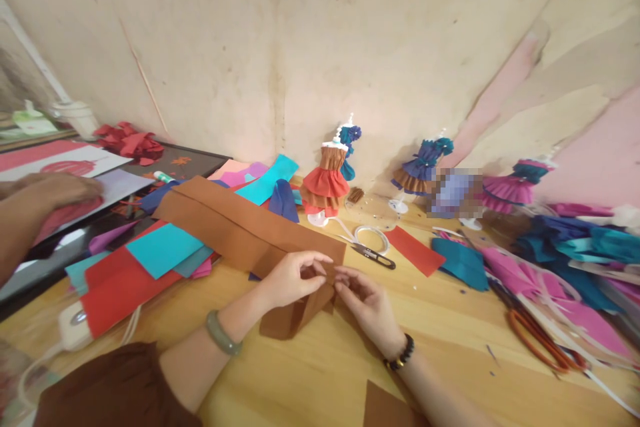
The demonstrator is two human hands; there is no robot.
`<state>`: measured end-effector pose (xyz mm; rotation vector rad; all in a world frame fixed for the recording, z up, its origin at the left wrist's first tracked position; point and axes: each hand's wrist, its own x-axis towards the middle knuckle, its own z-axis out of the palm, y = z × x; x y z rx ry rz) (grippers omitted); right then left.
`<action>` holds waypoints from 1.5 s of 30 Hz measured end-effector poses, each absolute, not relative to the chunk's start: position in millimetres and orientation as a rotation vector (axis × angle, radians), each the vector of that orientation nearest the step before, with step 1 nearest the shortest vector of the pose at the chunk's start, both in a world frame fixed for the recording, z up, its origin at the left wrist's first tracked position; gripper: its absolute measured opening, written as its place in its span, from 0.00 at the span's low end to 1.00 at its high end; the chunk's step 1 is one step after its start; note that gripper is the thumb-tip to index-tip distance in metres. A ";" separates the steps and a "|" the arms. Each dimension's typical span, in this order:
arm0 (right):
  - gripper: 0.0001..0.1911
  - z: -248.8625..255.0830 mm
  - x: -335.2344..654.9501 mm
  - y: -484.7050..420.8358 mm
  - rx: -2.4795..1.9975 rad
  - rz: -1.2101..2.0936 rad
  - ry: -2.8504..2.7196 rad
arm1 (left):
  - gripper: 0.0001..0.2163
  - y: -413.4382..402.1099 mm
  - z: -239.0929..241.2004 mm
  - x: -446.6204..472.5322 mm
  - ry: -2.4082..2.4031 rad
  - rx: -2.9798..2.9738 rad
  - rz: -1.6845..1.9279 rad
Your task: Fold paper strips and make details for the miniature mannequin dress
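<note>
A long brown folded sheet, paper or thin cloth, stretches across the table in front of me, and its near end hangs down in a fold. My left hand pinches the edge of this sheet between thumb and fingertips. Close beside it, my right hand pinches the same edge, the fingertips nearly meeting. Anything small between the fingertips is too blurred to tell. Just beyond the hands lie black thread snips and a coil of white cord. Another brown piece rests by my right forearm.
Small dress forms in ruffled dresses stand along the wall, the nearest orange and brown. Orange-handled scissors lie at right among pink and teal pieces. Red and turquoise sheets cover the left beside a white power socket. A co-worker's hand works far left.
</note>
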<state>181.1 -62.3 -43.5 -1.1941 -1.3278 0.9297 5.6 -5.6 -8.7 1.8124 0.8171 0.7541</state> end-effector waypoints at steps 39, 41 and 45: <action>0.17 -46.3 180.3 -62.1 -1.216 1.061 -1.211 | 0.09 -1.5 -11.1 4.7 0.838 1.550 0.732; 0.17 -46.3 179.4 -62.6 -1.217 1.070 -1.210 | 0.10 0.2 -13.9 4.3 0.836 1.548 0.735; 0.18 -46.6 179.3 -62.3 -1.243 1.033 -1.226 | 0.11 2.2 -17.7 3.2 0.862 1.597 0.742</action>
